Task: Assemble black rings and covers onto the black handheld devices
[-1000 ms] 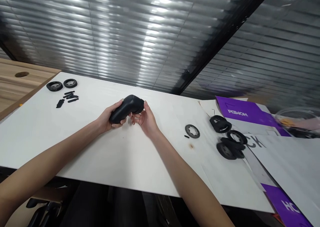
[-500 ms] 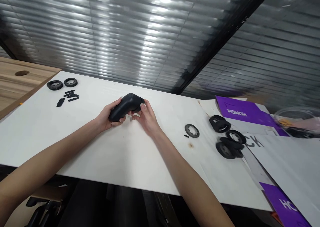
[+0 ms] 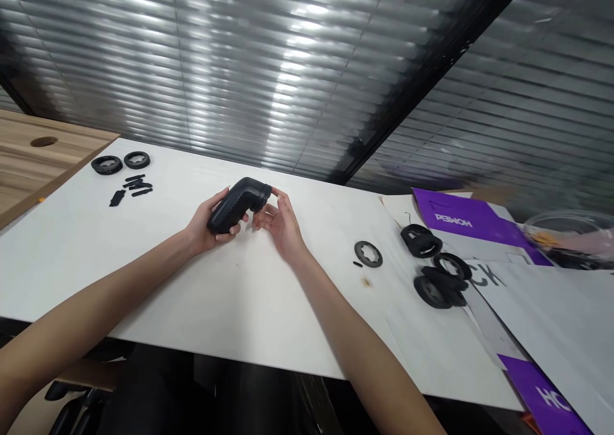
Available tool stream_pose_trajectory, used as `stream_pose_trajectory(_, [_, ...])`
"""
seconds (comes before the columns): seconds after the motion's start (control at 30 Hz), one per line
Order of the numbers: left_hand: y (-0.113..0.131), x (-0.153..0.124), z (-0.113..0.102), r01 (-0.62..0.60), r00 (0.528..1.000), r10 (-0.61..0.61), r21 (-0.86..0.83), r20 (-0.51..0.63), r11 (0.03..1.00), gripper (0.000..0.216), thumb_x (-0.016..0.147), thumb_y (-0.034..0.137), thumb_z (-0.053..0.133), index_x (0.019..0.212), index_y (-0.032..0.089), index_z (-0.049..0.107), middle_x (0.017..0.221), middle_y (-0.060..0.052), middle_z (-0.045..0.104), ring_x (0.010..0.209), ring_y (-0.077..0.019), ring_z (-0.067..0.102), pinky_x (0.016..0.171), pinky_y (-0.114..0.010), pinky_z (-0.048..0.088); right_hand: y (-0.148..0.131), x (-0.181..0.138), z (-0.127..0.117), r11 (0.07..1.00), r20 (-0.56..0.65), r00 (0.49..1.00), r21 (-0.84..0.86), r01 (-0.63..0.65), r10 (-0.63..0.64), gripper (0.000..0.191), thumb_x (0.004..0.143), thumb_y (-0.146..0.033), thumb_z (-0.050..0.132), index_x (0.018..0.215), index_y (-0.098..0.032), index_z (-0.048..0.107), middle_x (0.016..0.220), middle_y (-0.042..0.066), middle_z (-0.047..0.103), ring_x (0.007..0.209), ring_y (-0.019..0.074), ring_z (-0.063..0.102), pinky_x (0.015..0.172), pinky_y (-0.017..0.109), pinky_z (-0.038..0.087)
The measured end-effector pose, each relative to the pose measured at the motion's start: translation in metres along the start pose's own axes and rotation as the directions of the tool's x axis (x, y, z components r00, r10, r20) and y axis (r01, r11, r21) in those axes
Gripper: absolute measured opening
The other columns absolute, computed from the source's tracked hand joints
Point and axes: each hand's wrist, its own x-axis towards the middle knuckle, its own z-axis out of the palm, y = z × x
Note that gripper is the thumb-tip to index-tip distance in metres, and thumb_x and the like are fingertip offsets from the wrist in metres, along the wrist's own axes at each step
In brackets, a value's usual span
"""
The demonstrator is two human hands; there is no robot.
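My left hand [image 3: 210,221] is wrapped round the thick handle of a black angled handheld device [image 3: 236,203], whose exact kind I cannot make out. The device is tilted above the white table, with its bent head pointing right. At that ringed head end is my right hand [image 3: 284,225], its index fingertip against the rim and its other fingers apart and curved below. The inner face of the head is turned away from me.
Two black rings [image 3: 137,160] and several small black pieces [image 3: 137,184] lie at the left by a wooden board [image 3: 57,160]. To the right are a flat notched ring [image 3: 368,254], a pile of black ring-shaped parts [image 3: 439,288] and purple-and-white packaging [image 3: 460,221].
The device has rolled slightly in my left hand, showing more of its side and ringed head. My right thumb and fingers have loosened from the head and spread.
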Motion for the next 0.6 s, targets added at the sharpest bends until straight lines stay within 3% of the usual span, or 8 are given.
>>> stream_pose_trajectory(0.17, [0.0, 0.001, 0.003, 0.001, 1.0, 0.0, 0.043, -0.023, 0.999, 0.051, 0.114, 0.045, 0.04, 0.101, 0.009, 0.074, 0.078, -0.014, 0.071, 0.051, -0.0196, 0.067, 0.034, -0.022, 0.041, 0.001, -0.001, 0.0, 1.0, -0.006, 1.0, -0.011, 0.007, -0.007, 0.065, 0.086, -0.071, 0.08, 0.131, -0.033, 0.052, 0.091, -0.005, 0.074, 0.071, 0.0162, 0.073, 0.07, 0.032, 0.058])
stream_pose_trajectory(0.27, [-0.005, 0.003, 0.005, -0.007, 0.999, 0.001, 0.162, 0.038, 0.987, 0.063, 0.113, 0.057, 0.038, 0.099, 0.008, 0.075, 0.077, -0.015, 0.071, 0.053, -0.0224, 0.069, 0.036, -0.025, 0.045, 0.004, 0.0, 0.0, 0.999, -0.024, 0.999, -0.045, 0.023, -0.024, 0.064, 0.085, -0.074, 0.079, 0.127, -0.033, 0.054, 0.091, -0.005, 0.073, 0.072, 0.0168, 0.074, 0.071, 0.033, 0.058])
stream_pose_trajectory(0.4, [-0.014, 0.003, 0.004, -0.108, 0.984, 0.052, 0.333, 0.172, 0.937, 0.07, 0.093, 0.078, 0.068, 0.099, 0.009, 0.075, 0.081, -0.013, 0.071, 0.061, -0.0247, 0.072, 0.04, -0.027, 0.051, 0.006, 0.0, 0.0, 0.997, -0.064, 0.997, -0.065, 0.029, -0.034, 0.066, 0.087, -0.078, 0.075, 0.129, -0.033, 0.051, 0.081, -0.007, 0.069, 0.069, 0.0187, 0.072, 0.068, 0.034, 0.058])
stream_pose_trajectory(0.5, [-0.018, 0.001, 0.002, -0.145, 0.981, 0.077, 0.411, 0.178, 0.9, 0.067, 0.081, 0.076, 0.084, 0.097, 0.012, 0.072, 0.083, -0.01, 0.07, 0.059, -0.0214, 0.069, 0.042, -0.028, 0.052, 0.006, -0.002, 0.002, 0.986, -0.092, 0.992, -0.15, 0.077, -0.091, 0.062, 0.092, -0.079, 0.071, 0.128, -0.033, 0.051, 0.074, -0.008, 0.064, 0.061, 0.0171, 0.065, 0.064, 0.033, 0.053])
stream_pose_trajectory(0.6, [-0.018, 0.0, 0.0, -0.119, 0.986, 0.055, 0.431, 0.159, 0.894, 0.059, 0.084, 0.068, 0.086, 0.093, 0.013, 0.069, 0.082, -0.009, 0.069, 0.057, -0.0187, 0.066, 0.044, -0.028, 0.053, 0.005, -0.004, 0.002, 0.95, -0.13, 0.974, -0.275, 0.147, -0.188, 0.057, 0.094, -0.08, 0.069, 0.122, -0.032, 0.057, 0.068, -0.008, 0.054, 0.058, 0.0155, 0.055, 0.061, 0.032, 0.046])
